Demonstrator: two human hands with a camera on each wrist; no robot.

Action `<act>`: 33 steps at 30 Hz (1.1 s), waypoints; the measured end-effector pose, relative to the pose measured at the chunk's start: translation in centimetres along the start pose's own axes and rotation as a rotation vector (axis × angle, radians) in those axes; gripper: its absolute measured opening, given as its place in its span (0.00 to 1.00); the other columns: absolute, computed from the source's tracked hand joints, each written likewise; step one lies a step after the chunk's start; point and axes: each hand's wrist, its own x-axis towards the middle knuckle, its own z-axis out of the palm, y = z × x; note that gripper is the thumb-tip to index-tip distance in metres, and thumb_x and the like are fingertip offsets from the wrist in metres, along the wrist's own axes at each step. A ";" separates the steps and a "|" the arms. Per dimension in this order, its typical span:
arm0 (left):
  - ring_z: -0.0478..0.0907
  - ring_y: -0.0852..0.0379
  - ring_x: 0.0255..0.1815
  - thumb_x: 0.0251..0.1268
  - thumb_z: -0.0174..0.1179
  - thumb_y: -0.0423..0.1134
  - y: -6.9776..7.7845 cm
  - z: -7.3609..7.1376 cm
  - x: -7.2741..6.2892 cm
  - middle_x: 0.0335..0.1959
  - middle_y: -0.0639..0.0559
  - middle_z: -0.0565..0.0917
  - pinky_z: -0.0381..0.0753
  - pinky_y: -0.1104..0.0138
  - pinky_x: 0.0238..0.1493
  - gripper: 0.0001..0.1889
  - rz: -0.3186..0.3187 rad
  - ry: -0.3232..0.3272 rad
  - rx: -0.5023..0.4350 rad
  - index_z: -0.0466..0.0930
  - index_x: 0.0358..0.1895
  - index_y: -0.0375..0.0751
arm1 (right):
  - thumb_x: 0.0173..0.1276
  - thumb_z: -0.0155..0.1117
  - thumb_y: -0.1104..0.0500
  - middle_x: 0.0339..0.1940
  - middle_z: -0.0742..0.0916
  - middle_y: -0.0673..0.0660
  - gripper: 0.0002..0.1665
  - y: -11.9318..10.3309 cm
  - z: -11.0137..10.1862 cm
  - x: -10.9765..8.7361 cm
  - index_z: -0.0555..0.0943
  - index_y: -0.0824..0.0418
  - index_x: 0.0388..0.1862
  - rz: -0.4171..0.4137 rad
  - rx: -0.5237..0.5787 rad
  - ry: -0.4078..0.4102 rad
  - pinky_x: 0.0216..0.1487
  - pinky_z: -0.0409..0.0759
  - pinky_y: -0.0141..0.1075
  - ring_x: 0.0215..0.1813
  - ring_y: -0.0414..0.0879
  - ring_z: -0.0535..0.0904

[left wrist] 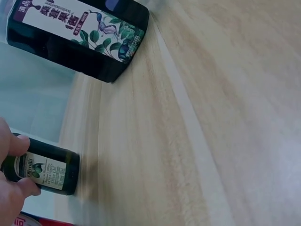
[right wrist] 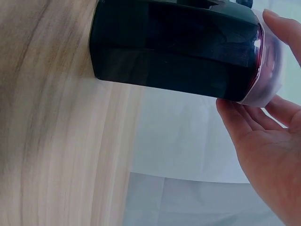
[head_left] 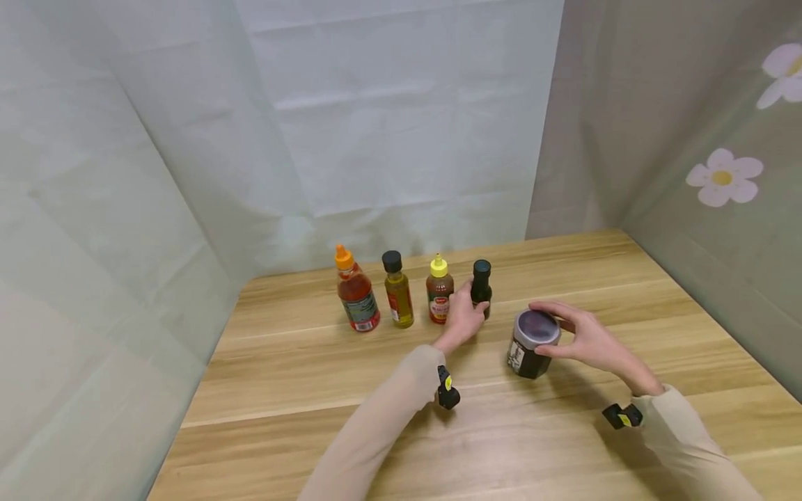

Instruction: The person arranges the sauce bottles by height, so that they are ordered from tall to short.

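Observation:
In the head view my left hand (head_left: 462,320) reaches to the small dark green bottle (head_left: 481,280) at the right end of a row. Thumb and fingers pinch its sides, as the left wrist view shows on the labelled bottle (left wrist: 49,173). My right hand (head_left: 590,341) holds a large dark jar (head_left: 530,360) round its translucent lid, thumb on the near side and fingers on the far side. The right wrist view shows the jar's dark faceted side (right wrist: 174,52), with fingertips at the lid's edge. Its printed label (left wrist: 84,30) faces the left wrist camera.
Left of the green bottle stand a yellow-capped sauce bottle (head_left: 440,296), a black-capped oil bottle (head_left: 399,296) and an orange-capped red sauce bottle (head_left: 358,299). All are near the back of the wooden table (head_left: 282,390). Cloth curtains (head_left: 401,139) hang behind and at both sides.

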 end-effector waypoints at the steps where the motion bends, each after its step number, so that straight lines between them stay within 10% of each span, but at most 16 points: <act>1: 0.81 0.44 0.55 0.62 0.63 0.30 0.0 0.0 0.0 0.54 0.38 0.82 0.82 0.57 0.57 0.24 0.003 -0.004 0.009 0.71 0.61 0.36 | 0.52 0.78 0.61 0.61 0.79 0.66 0.41 0.0 0.0 0.0 0.72 0.64 0.65 0.003 0.000 0.000 0.58 0.68 0.13 0.57 0.20 0.69; 33: 0.81 0.46 0.56 0.64 0.62 0.31 0.5 -0.4 0.2 0.55 0.38 0.81 0.82 0.60 0.57 0.25 -0.020 -0.087 0.092 0.68 0.64 0.35 | 0.48 0.81 0.59 0.57 0.83 0.65 0.40 0.2 0.2 0.4 0.77 0.66 0.61 0.069 -0.002 0.060 0.49 0.78 0.18 0.50 0.21 0.75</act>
